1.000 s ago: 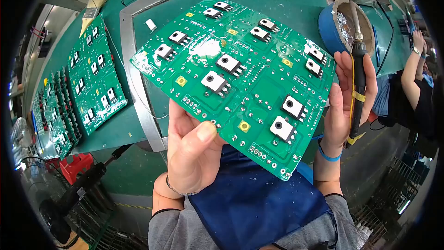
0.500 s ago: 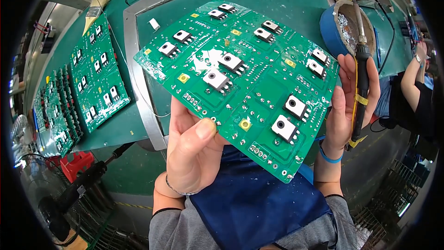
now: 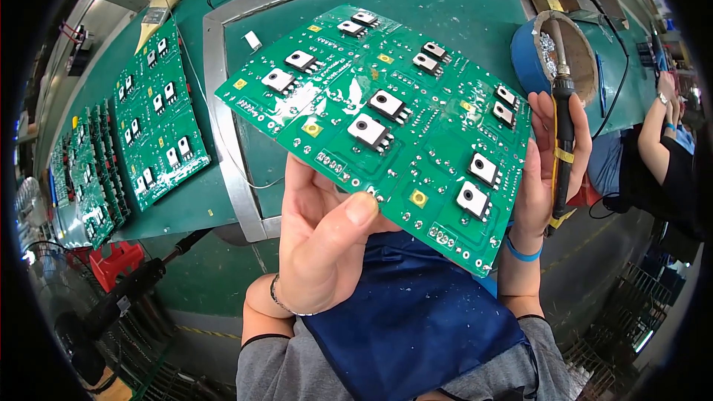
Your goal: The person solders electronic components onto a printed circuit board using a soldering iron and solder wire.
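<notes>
The left hand (image 3: 321,245), thumb on top, pinches a tilted circuit board (image 3: 405,156); the right hand (image 3: 536,193) clasps a soldering iron (image 3: 564,130).

A head-worn fisheye looks down over the workbench (image 3: 460,15).

On the green tabletop (image 3: 475,26) with its metal frame (image 3: 225,108): between nine and ten o'clock, circuit boards (image 3: 152,126) in a row; at ten, a brush (image 3: 155,15); at eleven, a small white block (image 3: 253,40); at two, a blue-sided round container (image 3: 526,58) beside a thin blue rod (image 3: 602,80).
</notes>
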Demonstrator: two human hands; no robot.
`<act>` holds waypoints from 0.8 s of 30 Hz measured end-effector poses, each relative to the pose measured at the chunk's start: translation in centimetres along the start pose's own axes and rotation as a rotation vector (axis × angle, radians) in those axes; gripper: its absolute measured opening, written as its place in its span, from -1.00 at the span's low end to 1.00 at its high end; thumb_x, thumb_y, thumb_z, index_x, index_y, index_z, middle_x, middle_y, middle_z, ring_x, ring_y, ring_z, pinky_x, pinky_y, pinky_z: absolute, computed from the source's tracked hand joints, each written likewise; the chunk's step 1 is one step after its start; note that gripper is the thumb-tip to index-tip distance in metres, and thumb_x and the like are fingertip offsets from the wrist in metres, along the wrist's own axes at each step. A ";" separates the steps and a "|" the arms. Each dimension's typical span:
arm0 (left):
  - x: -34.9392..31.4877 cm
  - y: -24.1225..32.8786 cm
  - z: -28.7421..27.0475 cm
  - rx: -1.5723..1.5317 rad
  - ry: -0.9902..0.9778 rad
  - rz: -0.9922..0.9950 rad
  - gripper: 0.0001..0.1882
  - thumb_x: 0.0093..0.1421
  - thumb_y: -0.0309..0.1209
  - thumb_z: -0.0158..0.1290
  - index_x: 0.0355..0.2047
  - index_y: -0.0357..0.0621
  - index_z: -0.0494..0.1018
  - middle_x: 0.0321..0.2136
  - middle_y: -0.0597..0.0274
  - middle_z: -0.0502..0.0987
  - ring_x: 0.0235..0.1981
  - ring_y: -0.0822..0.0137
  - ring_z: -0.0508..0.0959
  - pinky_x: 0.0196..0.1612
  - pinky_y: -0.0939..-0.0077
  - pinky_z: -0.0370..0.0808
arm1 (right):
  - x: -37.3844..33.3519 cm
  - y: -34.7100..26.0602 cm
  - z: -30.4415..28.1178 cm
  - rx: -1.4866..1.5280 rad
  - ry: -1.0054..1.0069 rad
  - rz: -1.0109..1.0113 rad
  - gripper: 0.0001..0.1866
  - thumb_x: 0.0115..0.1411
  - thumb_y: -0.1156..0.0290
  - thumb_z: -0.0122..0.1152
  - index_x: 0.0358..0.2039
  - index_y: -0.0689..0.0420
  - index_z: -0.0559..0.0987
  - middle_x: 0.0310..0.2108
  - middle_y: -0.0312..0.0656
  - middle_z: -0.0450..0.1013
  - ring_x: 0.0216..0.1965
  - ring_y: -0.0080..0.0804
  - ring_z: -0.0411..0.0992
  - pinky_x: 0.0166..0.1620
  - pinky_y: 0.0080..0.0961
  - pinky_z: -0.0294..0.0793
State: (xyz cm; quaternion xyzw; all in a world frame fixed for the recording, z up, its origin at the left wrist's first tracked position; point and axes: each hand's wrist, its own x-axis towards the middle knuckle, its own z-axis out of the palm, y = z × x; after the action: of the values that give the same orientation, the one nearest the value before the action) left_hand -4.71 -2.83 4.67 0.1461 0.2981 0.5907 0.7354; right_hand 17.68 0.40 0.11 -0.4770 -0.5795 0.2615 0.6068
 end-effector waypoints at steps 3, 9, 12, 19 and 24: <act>-0.3 0.1 -0.2 0.007 -0.006 0.008 -0.32 0.11 -0.51 -0.01 0.20 -0.18 -0.07 0.07 0.05 0.25 0.01 0.15 0.44 -0.14 0.19 0.58 | -0.1 -0.1 0.1 -0.006 -0.013 0.013 -0.33 0.08 0.64 0.11 0.20 0.29 0.10 0.04 0.15 0.30 0.08 -0.10 0.33 0.16 -0.27 0.27; -0.9 -0.1 -0.2 0.182 0.084 0.048 -0.20 0.02 -0.38 0.11 0.23 -0.14 -0.03 0.10 0.10 0.26 0.09 0.17 0.36 0.11 0.20 0.36 | -0.3 -0.2 -0.2 -0.019 -0.055 0.030 -0.30 0.04 0.66 0.10 0.21 0.24 0.08 0.05 0.14 0.29 0.11 -0.10 0.30 0.18 -0.24 0.24; -1.2 -0.2 0.0 0.203 0.103 0.082 -0.17 -0.01 -0.36 0.15 0.22 -0.15 -0.03 0.10 0.10 0.27 0.09 0.16 0.36 0.10 0.19 0.36 | -0.4 -0.3 -0.2 -0.016 -0.070 0.029 -0.30 0.04 0.66 0.11 0.21 0.25 0.08 0.05 0.13 0.29 0.11 -0.09 0.30 0.18 -0.24 0.24; -1.6 -1.0 -1.2 0.081 -0.127 0.132 -0.15 0.03 -0.73 -0.02 0.26 -0.19 -0.22 0.20 -0.03 0.05 0.20 0.13 0.21 0.17 0.12 0.26 | -0.8 0.4 -0.4 0.038 -0.071 0.056 -0.30 0.07 0.59 0.16 0.21 0.25 0.08 0.07 0.13 0.27 0.13 -0.07 0.28 0.20 -0.23 0.22; -1.9 -1.7 -0.4 0.067 -0.103 0.202 -0.15 -0.03 -0.80 0.00 0.23 -0.28 -0.17 0.15 -0.08 0.14 0.12 0.11 0.32 0.08 0.17 0.39 | -0.9 0.8 -0.6 0.040 -0.078 0.060 -0.29 0.10 0.51 0.18 0.22 0.25 0.07 0.08 0.13 0.26 0.13 -0.07 0.27 0.19 -0.26 0.22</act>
State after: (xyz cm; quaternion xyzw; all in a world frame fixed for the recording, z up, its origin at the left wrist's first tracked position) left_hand -3.90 -5.11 3.88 0.2300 0.2635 0.6433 0.6811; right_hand 18.31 -0.23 -0.95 -0.4714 -0.5826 0.3098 0.5851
